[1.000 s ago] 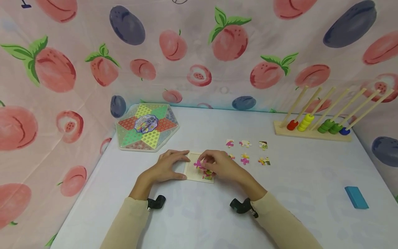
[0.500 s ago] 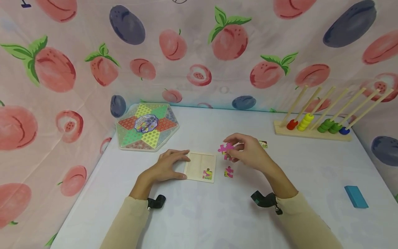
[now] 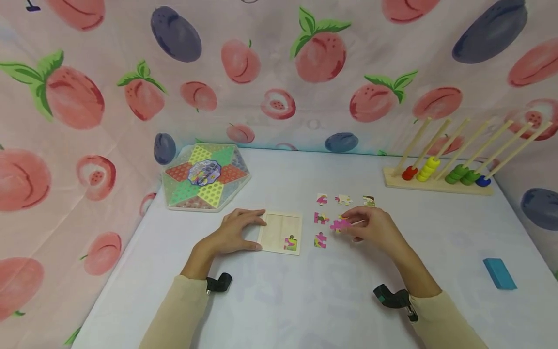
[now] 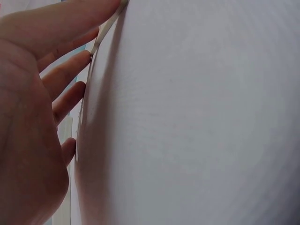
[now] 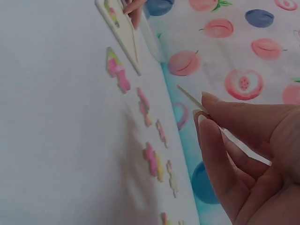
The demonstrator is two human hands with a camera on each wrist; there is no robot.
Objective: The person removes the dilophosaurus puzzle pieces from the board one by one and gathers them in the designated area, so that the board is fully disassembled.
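A square wooden puzzle tray [image 3: 276, 228] lies in front of the person, with one pink, yellow and green puzzle piece [image 3: 290, 243] in its lower right corner. My left hand [image 3: 237, 231] touches the tray's left side, thumb and fingers spread and fairly straight. Between thumb and fingertips, my right hand [image 3: 376, 227] pinches a pink puzzle piece, seen edge-on in the right wrist view as a thin puzzle piece [image 5: 191, 99]. It is held above the loose pieces and covers part of the one below. Beside the tray lie a pink piece [image 3: 320, 240] and a pink-yellow piece [image 3: 321, 218].
Farther back are more loose pieces, among them a pale piece [image 3: 344, 199] and a dark-patterned piece [image 3: 368, 200]. A hexagonal Chinese checkers board [image 3: 207, 178] lies at the back left. A wooden bead stacker [image 3: 438, 186] stands back right; a blue block [image 3: 499, 274] lies at right.
My right hand has lifted the pink piece from over the tray and carried it rightward, above the loose pieces. My left hand stays at the tray's left side.
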